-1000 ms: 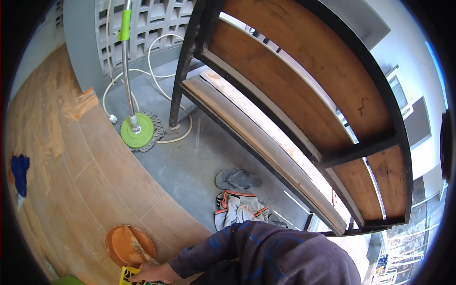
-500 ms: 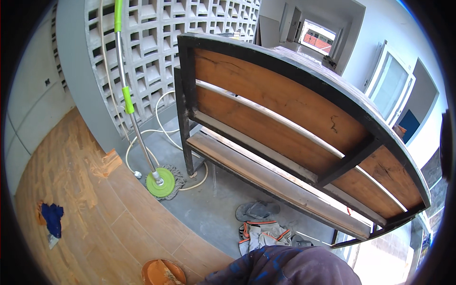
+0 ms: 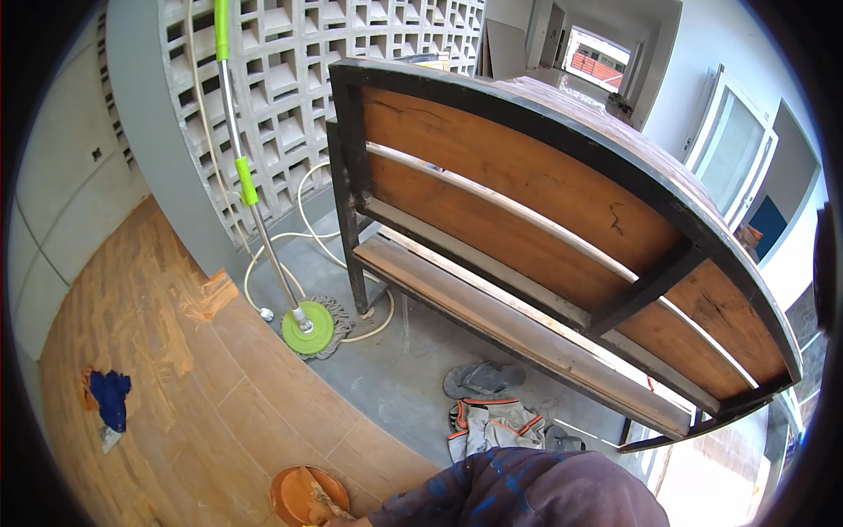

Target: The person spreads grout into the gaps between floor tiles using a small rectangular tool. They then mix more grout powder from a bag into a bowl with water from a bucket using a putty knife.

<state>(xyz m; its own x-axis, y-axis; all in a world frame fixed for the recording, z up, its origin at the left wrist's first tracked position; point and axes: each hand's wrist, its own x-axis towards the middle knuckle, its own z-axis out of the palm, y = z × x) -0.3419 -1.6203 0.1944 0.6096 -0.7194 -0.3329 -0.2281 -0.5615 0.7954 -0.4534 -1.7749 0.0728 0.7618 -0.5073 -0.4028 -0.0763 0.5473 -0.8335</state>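
Observation:
A dark sleeve (image 3: 430,499) with blue paint marks crosses the lower edge from the right. At its end a sliver of my right hand (image 3: 349,523) shows beside a round orange-brown bowl (image 3: 283,494). Inside the bowl lies a lump of light brown paste (image 3: 314,497). A small yellow bit peeks out by the fingers at the picture's edge, too little to name. The fingers are mostly cut off, so their grip is hidden. My left hand is out of the picture.
A wooden table with a black frame (image 3: 518,158) lies tipped on its side. Behind it a green mop (image 3: 307,329) leans on a pierced block wall, near a white hose. Sandals (image 3: 483,379) and grey-orange cloth (image 3: 492,426) lie on grey floor; a blue rag (image 3: 111,400) rests on smeared tiles.
My view has shifted slightly, and the bowl appears higher in the picture. The forearm now reaches further left, with part of the hand showing beside the bowl.

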